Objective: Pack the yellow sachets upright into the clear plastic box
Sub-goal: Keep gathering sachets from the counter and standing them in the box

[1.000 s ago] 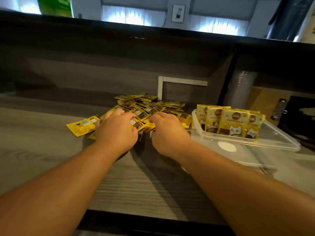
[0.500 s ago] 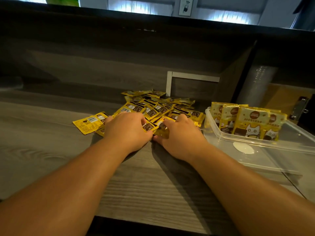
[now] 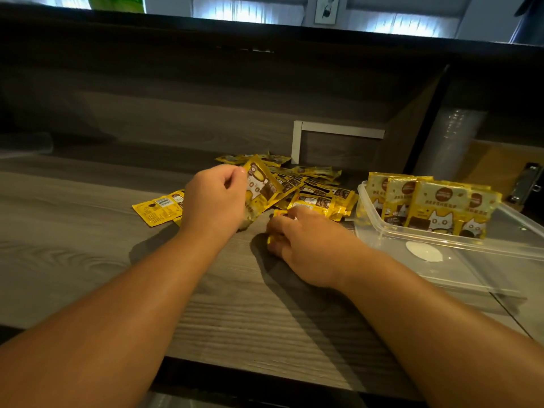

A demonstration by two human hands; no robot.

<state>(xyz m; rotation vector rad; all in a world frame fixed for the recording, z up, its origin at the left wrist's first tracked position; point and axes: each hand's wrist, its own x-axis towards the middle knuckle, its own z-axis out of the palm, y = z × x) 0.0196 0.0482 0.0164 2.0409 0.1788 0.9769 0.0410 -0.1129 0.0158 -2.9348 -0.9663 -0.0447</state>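
A loose pile of yellow sachets (image 3: pixel 312 189) lies on the grey wooden counter, near its back wall. My left hand (image 3: pixel 213 201) is raised a little above the pile and pinches one yellow sachet (image 3: pixel 260 188), which stands nearly upright. My right hand (image 3: pixel 306 240) rests on the counter with its fingers curled around another sachet (image 3: pixel 278 214) at the pile's front edge. The clear plastic box (image 3: pixel 459 248) stands to the right of the pile. Several sachets (image 3: pixel 432 206) stand upright along its far side, their cat faces towards me.
One sachet (image 3: pixel 159 206) lies apart on the left of the pile. A white frame (image 3: pixel 297 142) stands against the back wall. A dark partition (image 3: pixel 424 119) rises behind the box, with a roll of clear film (image 3: pixel 450 139) and a metal clip (image 3: pixel 527 184) beyond.
My left hand has lifted one sachet off the pile and turned it upright. My right hand has slid slightly toward me, still curled on a sachet.
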